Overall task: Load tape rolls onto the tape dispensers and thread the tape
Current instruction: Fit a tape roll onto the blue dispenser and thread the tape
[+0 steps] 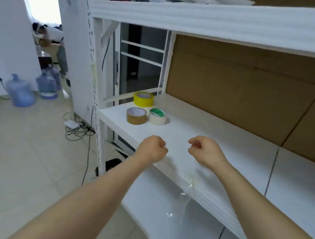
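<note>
Three tape rolls lie flat at the left end of the white shelf board (228, 147): a yellow roll (143, 99) at the back, a brown roll (136, 115) in front of it, and a cream roll with a green label (157, 116) to the brown one's right. My left hand (152, 148) hovers over the shelf's front edge, curled into a fist with nothing visible in it. My right hand (204, 151) is beside it, fingers curled and thumb near the forefinger, with nothing seen between them. A clear tape strip (185, 193) hangs from the shelf's front edge below my hands. No dispenser is in view.
Brown cardboard (244, 94) backs the shelf. An upper shelf (222, 22) carries papers. A lower board (161, 218) sits beneath. On the floor to the left are cables and a white box (71, 124) and several blue water jugs (21, 92). A person (52, 38) stands in the far room.
</note>
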Available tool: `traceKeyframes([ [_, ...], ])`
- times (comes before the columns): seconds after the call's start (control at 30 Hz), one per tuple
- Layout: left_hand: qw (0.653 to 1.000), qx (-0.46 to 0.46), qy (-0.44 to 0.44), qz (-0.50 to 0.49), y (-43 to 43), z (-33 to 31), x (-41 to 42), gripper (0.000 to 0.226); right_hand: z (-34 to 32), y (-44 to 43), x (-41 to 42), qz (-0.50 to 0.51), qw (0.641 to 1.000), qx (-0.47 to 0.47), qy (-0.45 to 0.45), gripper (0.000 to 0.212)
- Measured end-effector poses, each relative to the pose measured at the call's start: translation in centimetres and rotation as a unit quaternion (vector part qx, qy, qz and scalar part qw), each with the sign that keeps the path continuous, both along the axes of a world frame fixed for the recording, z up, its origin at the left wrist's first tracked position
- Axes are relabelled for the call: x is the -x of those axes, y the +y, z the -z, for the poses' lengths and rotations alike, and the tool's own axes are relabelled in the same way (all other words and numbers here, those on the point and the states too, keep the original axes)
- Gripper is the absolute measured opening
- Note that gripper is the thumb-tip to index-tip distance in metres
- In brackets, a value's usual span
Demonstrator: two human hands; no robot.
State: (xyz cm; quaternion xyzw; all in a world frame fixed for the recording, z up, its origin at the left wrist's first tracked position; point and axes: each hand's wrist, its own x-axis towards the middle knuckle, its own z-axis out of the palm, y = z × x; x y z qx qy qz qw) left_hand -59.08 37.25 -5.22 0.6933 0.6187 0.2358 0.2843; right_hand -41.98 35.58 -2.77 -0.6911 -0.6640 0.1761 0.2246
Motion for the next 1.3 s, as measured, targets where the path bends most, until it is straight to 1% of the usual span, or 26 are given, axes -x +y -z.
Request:
traceKeyframes([
  [0.07, 0.999, -0.008, -0.001, -0.047, 3.0, -0.2, 3.3, 0.035, -0.5, 4.3, 2.5, -0.025, 0.999, -0.009, 0.018, 0.031],
  [0.13, 0.996, -0.02, 0.007, -0.082, 6.1, -0.3, 6.2, 0.032, -0.9, 9.1, 4.7, -0.035, 0.999, -0.021, 0.033, 0.03],
  [0.2, 0.994, -0.045, 0.043, -0.095, 9.2, -0.2, 8.8, 0.028, -0.9, 14.3, 6.6, -0.044, 0.997, -0.035, 0.043, 0.029],
  [0.3, 0.989, -0.071, 0.09, -0.089, 13.9, 0.1, 11.4, 0.028, -0.2, 21.9, 8.7, -0.044, 0.998, -0.028, 0.036, 0.027],
  [0.37, 0.987, -0.081, 0.108, -0.088, 16.9, 0.3, 12.5, 0.027, 0.3, 25.7, 9.9, -0.044, 0.999, -0.016, -0.001, 0.035],
  [0.43, 0.987, -0.085, 0.101, -0.092, 19.9, 0.6, 13.1, 0.029, 0.8, 28.8, 10.7, -0.045, 0.995, 0.004, -0.091, 0.041],
  [0.5, 0.99, -0.061, 0.084, -0.098, 22.6, 1.0, 13.3, 0.038, 1.1, 30.9, 11.0, -0.037, 0.985, 0.042, -0.164, 0.046],
  [0.53, 0.991, -0.04, 0.082, -0.095, 23.8, 1.3, 13.4, 0.045, 1.4, 31.7, 11.0, -0.037, 0.981, 0.067, -0.176, 0.048],
  [0.63, 0.993, 0.029, 0.107, -0.033, 26.9, 2.4, 13.5, 0.069, 2.6, 33.5, 11.1, -0.042, 0.977, 0.126, -0.167, 0.056],
  [0.67, 0.992, 0.032, 0.121, -0.003, 27.9, 2.6, 13.4, 0.072, 2.8, 34.1, 11.2, -0.045, 0.975, 0.143, -0.163, 0.058],
  [0.73, 0.986, 0.003, 0.151, 0.063, 29.6, 2.6, 13.0, 0.07, 2.8, 35.4, 11.6, -0.053, 0.973, 0.162, -0.157, 0.062],
  [0.8, 0.976, -0.038, 0.161, 0.139, 31.1, 2.5, 12.6, 0.062, 2.1, 37.0, 12.2, -0.059, 0.975, 0.146, -0.157, 0.061],
  [0.87, 0.958, -0.055, 0.164, 0.227, 32.5, 2.4, 12.2, 0.06, 1.1, 38.5, 13.0, -0.061, 0.978, 0.085, -0.179, 0.059],
  [0.9, 0.948, -0.052, 0.164, 0.267, 33.2, 2.4, 12.2, 0.063, 1.0, 39.3, 13.4, -0.074, 0.978, 0.062, -0.186, 0.06],
  [0.93, 0.936, -0.048, 0.167, 0.306, 33.8, 2.4, 12.1, 0.068, 1.0, 39.9, 13.8, -0.094, 0.976, 0.053, -0.187, 0.059],
  [1.0, 0.908, -0.045, 0.186, 0.373, 34.9, 2.4, 11.9, 0.079, 1.4, 41.0, 14.4, -0.118, 0.973, 0.066, -0.188, 0.054],
  [1.03, 0.895, -0.046, 0.198, 0.398, 35.4, 2.4, 11.8, 0.081, 1.6, 41.5, 14.4, -0.125, 0.967, 0.073, -0.208, 0.052],
  [1.13, 0.871, -0.054, 0.209, 0.441, 36.6, 2.2, 11.4, 0.071, 1.5, 41.7, 13.9, -0.15, 0.933, 0.037, -0.325, 0.039],
  [1.17, 0.865, -0.064, 0.214, 0.45, 36.9, 2.2, 11.2, 0.064, 1.6, 41.4, 13.4, -0.144, 0.931, 0.027, -0.335, 0.037],
  [1.23, 0.852, -0.1, 0.241, 0.455, 37.3, 1.8, 10.5, 0.049, 1.9, 40.4, 11.8, -0.083, 0.947, 0.04, -0.307, 0.038],
  [1.27, 0.844, -0.127, 0.257, 0.453, 37.4, 1.3, 10.1, 0.042, 1.9, 39.6, 10.8, -0.038, 0.962, 0.042, -0.269, 0.038],
  [1.3, 0.836, -0.154, 0.268, 0.453, 37.4, 0.8, 9.6, 0.036, 1.8, 38.6, 9.7, 0.015, 0.976, 0.035, -0.212, 0.038],
])
